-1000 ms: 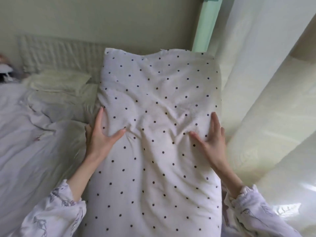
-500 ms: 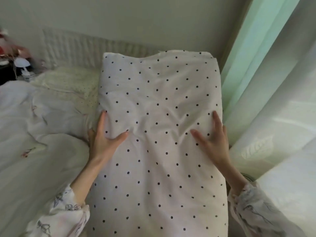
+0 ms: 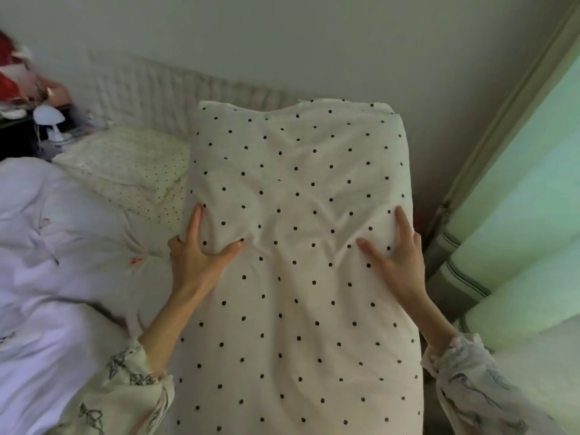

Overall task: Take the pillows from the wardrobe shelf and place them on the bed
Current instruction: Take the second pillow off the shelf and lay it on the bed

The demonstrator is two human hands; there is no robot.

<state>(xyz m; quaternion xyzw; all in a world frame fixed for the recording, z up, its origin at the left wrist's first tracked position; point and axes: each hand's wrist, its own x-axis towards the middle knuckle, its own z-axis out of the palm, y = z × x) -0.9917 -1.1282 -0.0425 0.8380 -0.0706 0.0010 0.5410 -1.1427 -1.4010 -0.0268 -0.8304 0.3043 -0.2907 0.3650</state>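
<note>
A long white pillow with black dots (image 3: 295, 233) fills the middle of the view, its far end near the quilted headboard (image 3: 150, 89). My left hand (image 3: 197, 255) clasps the pillow's left edge, thumb on top and fingers curled round the side. At the right edge my right hand (image 3: 398, 259) grips it the same way. A second pillow with tiny dots (image 3: 125, 164) lies on the bed to the left, by the headboard.
A crumpled white duvet (image 3: 53, 262) covers the bed at the left. A small white mushroom lamp (image 3: 50, 120) and red items (image 3: 12, 73) sit at the far left. Pale green curtains (image 3: 518, 189) hang close on the right. A plain wall stands behind the headboard.
The view has swung left and down: the curtains slid toward the right edge, the lamp and the small-dotted pillow came into view. Both hands keep the same hold on the dotted pillow.
</note>
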